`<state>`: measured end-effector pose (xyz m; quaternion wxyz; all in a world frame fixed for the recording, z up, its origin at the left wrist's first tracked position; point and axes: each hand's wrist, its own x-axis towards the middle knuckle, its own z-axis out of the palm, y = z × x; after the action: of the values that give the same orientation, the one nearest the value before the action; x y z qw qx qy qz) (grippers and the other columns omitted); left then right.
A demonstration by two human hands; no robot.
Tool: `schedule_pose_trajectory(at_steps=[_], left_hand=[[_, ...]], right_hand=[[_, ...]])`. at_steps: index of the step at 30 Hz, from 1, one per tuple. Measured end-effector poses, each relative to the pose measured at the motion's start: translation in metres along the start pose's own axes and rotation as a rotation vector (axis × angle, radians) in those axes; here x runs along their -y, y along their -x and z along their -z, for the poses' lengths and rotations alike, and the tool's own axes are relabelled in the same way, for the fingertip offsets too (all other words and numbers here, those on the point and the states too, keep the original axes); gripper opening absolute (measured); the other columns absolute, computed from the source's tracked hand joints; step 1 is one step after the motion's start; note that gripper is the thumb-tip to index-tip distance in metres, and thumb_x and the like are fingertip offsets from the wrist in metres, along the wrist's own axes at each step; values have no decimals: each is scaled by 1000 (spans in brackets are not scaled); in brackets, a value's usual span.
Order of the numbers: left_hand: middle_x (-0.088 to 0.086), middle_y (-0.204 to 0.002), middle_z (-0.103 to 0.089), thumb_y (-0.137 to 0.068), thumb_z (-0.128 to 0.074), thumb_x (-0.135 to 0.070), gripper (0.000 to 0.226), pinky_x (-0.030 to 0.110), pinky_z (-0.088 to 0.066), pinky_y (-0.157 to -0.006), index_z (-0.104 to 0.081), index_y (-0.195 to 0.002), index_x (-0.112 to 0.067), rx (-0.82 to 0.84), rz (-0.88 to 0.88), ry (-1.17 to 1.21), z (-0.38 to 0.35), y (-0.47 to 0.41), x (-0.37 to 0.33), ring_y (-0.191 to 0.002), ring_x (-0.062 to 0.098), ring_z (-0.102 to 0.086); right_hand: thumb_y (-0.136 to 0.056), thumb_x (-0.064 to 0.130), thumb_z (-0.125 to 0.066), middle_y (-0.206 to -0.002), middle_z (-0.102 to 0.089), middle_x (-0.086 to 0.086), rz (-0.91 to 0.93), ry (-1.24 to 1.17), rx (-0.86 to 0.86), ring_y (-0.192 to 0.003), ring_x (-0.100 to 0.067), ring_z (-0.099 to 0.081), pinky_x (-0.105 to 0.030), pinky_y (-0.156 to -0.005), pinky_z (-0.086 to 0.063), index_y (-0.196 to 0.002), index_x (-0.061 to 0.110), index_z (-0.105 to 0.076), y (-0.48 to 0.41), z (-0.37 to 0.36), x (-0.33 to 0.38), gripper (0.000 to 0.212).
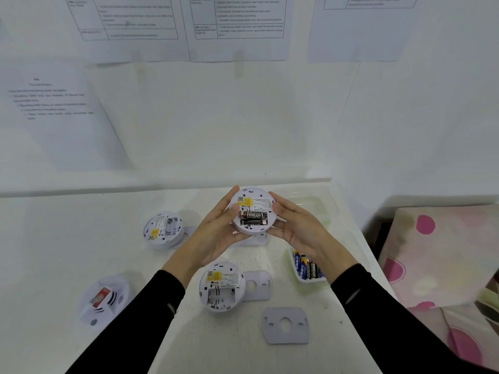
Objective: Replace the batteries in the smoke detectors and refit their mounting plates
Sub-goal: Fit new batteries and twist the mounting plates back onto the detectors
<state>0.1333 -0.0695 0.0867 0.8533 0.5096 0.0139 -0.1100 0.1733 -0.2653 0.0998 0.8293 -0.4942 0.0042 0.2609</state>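
Above the white table I hold a round white smoke detector (253, 202) with its back toward me. Two black batteries (253, 218) sit in its compartment. My left hand (216, 233) grips its left rim and my right hand (294, 228) its right rim. A second detector (221, 286) lies back-up near me, its battery bay empty. A third detector (162, 229) lies back-up at the left. A fourth detector (104, 299) lies face-up at the near left with a red label. Two mounting plates lie loose: one (258, 286) beside the second detector, one (285, 325) nearer me.
A small white tray (297, 273) holding several batteries stands at the right under my right forearm. A clear container (321, 206) sits behind my right hand. Printed sheets (237, 25) hang on the wall. A pink patterned cloth (442, 255) lies past the table's right edge.
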Motion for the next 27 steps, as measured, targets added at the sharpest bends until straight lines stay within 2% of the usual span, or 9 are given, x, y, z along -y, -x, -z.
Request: schedule_pose_trajectory(at_steps=[3, 6, 12, 15, 18, 20, 23, 25, 27], left_hand=[[6, -143, -56, -94, -51, -20, 58, 48, -55, -93, -38, -150, -28, 4, -35, -22, 0, 1, 4, -128, 32, -56], [6, -139, -59, -97, -50, -18, 51, 45, -58, -87, -41, -147, -28, -50, -79, -91, -3, 0, 7, -122, 27, -62], [-19, -130, -50, -105, -43, -18, 43, 32, -59, -85, -33, -144, -33, -207, -328, -612, -12, -3, 20, -109, -9, -59], [-14, -131, -53, -106, -42, -19, 41, 34, -59, -83, -37, -144, -31, -194, -296, -502, -12, -2, 19, -110, -1, -63], [-4, -134, -57, -106, -40, -15, 38, 38, -60, -82, -43, -141, -29, -165, -205, -176, -7, 1, 15, -115, 18, -64], [-1, -135, -56, -106, -40, -13, 39, 38, -60, -79, -41, -142, -27, -181, -189, -110, -2, 4, 11, -116, 21, -63], [3, -137, -54, -105, -40, -11, 38, 36, -60, -77, -42, -141, -27, -192, -182, -93, 2, 7, 12, -120, 27, -59], [3, -137, -54, -105, -40, -10, 37, 35, -60, -75, -44, -138, -27, -190, -167, -66, 0, 10, 15, -122, 28, -57], [2, -135, -55, -105, -41, -9, 36, 36, -61, -75, -46, -135, -27, -191, -152, -40, -1, 13, 19, -122, 28, -57]], right_hand=[[-97, 10, -53, -122, -68, -9, 14, -16, 15, -105, -29, -67, -43, -92, -54, -133, 13, -56, 1, 0, -5, 36], [-97, 10, -54, -121, -68, -11, 18, -47, 5, -105, -30, -67, -42, -90, -56, -133, 12, -56, 1, -2, -6, 36], [-97, 12, -54, -121, -68, -11, 46, -5, -45, -109, -31, -66, -44, -94, -54, -133, 14, -56, 0, -2, -11, 36], [-97, 20, -55, -129, -64, -6, 103, 86, -71, -118, -26, -61, -43, -99, -50, -137, 20, -53, 8, -5, -16, 40], [-97, 28, -56, -132, -58, 5, 245, 366, -142, -120, -12, -58, -33, -100, -50, -139, 27, -48, 29, -2, -26, 43], [-96, 26, -58, -124, -61, 9, 367, 608, -144, -111, -10, -62, -29, -96, -51, -132, 28, -53, 48, 7, -39, 36], [-92, 17, -64, -106, -68, 4, 465, 945, 49, -97, -11, -66, -27, -88, -52, -112, 18, -67, 75, 27, -70, 20], [-89, 25, -68, -109, -66, 1, 505, 1165, 182, -103, -11, -63, -31, -90, -51, -106, 15, -70, 87, 44, -91, 20], [-85, 42, -69, -120, -62, 0, 527, 1335, 251, -115, -11, -57, -33, -97, -47, -109, 18, -70, 95, 62, -107, 34]])
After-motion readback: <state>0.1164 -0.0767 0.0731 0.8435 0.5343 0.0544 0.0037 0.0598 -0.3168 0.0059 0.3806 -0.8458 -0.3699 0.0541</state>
